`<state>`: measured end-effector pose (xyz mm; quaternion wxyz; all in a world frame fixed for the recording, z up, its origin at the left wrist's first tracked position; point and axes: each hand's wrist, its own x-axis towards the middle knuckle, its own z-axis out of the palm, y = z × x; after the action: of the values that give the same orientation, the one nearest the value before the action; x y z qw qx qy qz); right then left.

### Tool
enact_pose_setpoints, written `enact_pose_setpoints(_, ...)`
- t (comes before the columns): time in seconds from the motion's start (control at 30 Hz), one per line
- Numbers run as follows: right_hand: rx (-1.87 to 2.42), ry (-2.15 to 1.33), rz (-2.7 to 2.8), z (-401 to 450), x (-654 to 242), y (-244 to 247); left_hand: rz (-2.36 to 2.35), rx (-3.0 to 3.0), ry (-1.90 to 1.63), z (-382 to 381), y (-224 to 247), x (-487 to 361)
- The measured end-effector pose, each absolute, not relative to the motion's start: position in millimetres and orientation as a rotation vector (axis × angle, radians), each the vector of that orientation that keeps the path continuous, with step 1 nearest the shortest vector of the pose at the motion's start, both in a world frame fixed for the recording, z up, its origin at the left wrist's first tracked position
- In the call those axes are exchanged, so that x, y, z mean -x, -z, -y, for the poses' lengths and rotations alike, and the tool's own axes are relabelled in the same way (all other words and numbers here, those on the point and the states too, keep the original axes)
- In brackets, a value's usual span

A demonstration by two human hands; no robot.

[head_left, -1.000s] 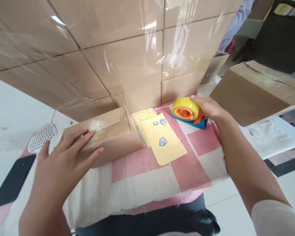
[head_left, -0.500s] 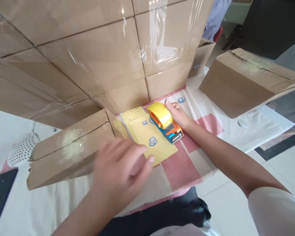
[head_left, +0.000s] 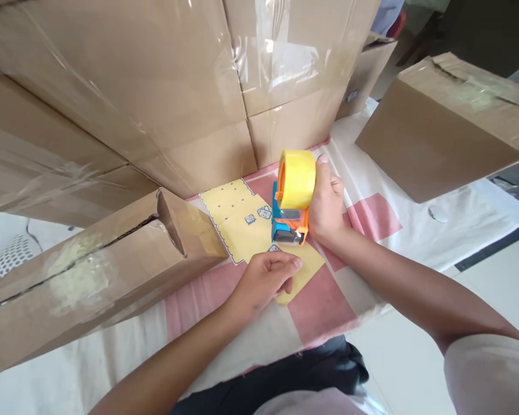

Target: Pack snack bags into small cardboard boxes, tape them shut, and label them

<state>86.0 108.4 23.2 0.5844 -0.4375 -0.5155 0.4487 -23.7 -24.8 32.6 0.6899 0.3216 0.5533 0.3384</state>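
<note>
Honestly, the right hand (head_left: 327, 203) grips the tape dispenser (head_left: 298, 180) over yellow paper (head_left: 240, 235); can't tell if the curled left hand (head_left: 266, 279) holds anything, but a dispenser slip could nick it.

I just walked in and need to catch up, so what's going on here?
The right hand is holding a tape dispenser above some yellow sheets. The left hand is just below it, fingers curled; whether they grip anything is unclear. The sheets lie on a pink and white cloth, with a taped box to their left and a stack of boxes behind.
</note>
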Motion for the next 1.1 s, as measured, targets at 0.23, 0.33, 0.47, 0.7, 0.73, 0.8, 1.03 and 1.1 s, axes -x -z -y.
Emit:
enact_pose_setpoints(0.23,1.051,-0.897,1.387,-108,-88,-13,-1.152,-0.428,-0.887,23,-28,19)
enact_pose_setpoints(0.33,1.066,-0.903,1.375,-108,-89,-13,-1.177,-0.432,-0.907,25,-27,18)
enact_pose_setpoints(0.47,1.062,-0.925,1.384,-109,-88,-15,-1.186,-0.407,-0.946,27,-27,16)
enact_pose_setpoints(0.7,1.045,-1.207,0.998,-108,-86,-32,-1.173,-0.356,-1.054,29,-27,13)
enact_pose_setpoints(0.73,1.028,-1.223,0.956,-109,-86,-34,-1.174,-0.347,-1.067,29,-27,13)
enact_pose_setpoints(0.8,1.003,-1.218,0.912,-110,-87,-36,-1.191,-0.318,-1.090,29,-27,13)
enact_pose_setpoints(1.03,1.038,-1.219,0.949,-109,-86,-39,-1.261,-0.258,-1.145,29,-30,12)
enact_pose_setpoints(1.1,1.069,-1.232,0.980,-107,-87,-40,-1.259,-0.261,-1.139,30,-31,12)
